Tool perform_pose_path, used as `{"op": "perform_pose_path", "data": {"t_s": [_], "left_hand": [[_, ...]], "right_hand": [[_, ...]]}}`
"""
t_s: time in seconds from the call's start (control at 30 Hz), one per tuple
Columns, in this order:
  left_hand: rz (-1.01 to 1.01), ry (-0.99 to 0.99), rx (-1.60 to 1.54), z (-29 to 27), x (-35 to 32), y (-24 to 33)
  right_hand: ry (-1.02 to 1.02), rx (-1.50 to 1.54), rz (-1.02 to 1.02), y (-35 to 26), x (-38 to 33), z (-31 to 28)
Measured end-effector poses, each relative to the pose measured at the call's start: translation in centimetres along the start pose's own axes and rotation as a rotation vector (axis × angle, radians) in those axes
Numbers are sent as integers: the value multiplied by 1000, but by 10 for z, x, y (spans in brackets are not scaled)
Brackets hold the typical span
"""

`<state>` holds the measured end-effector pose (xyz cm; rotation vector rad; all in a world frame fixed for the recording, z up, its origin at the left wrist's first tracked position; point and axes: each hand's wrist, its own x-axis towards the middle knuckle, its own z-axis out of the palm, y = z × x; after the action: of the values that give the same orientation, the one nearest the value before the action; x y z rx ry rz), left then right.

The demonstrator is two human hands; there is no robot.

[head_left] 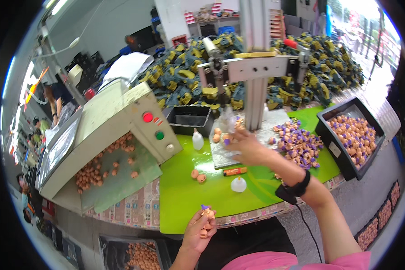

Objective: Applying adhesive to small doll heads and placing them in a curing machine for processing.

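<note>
My left hand is closed around a few small peach-coloured toy heads, low in front of the table edge. A purple-topped toy head shows above its fingertips. Further ahead, my right hand reaches over the pale base plate of a metal press. Its fingers are blurred, and whether they grip anything is unclear. Several peach pieces lie beside those fingers. To its right spreads a pile of peach and purple pieces. A black band with a cable circles my right wrist.
On the green mat are a white squeeze bottle, another bottle, an orange tube and loose peach heads. A beige machine stands left; a black bin of pieces stands right. Dark green and yellow parts heap behind.
</note>
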<state>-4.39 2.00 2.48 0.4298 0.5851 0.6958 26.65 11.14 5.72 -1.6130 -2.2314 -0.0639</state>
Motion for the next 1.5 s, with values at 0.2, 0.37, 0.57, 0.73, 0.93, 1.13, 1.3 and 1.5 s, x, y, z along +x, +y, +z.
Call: {"op": "perform_pose_path", "data": {"t_s": [0.2, 0.37, 0.57, 0.73, 0.93, 1.13, 1.3, 1.5], "left_hand": [[28, 51, -52, 12, -3, 3], [114, -30, 11, -5, -5, 19], [212, 111, 255, -1, 3, 45], [89, 68, 546, 37, 53, 71], [16, 63, 661, 67, 153, 76], [331, 188, 853, 86, 211, 59], [813, 220, 1143, 60, 250, 43], [1002, 219, 1224, 52, 246, 34]], "right_hand": [[238, 309, 10, 8, 9, 25], [459, 136, 306, 35, -56, -63], [340, -325, 945, 167, -203, -136], [506, -151, 949, 168, -215, -144], [523, -78, 653, 88, -167, -149], [324, 228, 433, 7, -129, -140], [174, 221, 313, -25, -117, -141], [206, 222, 157, -37, -76, -138]]}}
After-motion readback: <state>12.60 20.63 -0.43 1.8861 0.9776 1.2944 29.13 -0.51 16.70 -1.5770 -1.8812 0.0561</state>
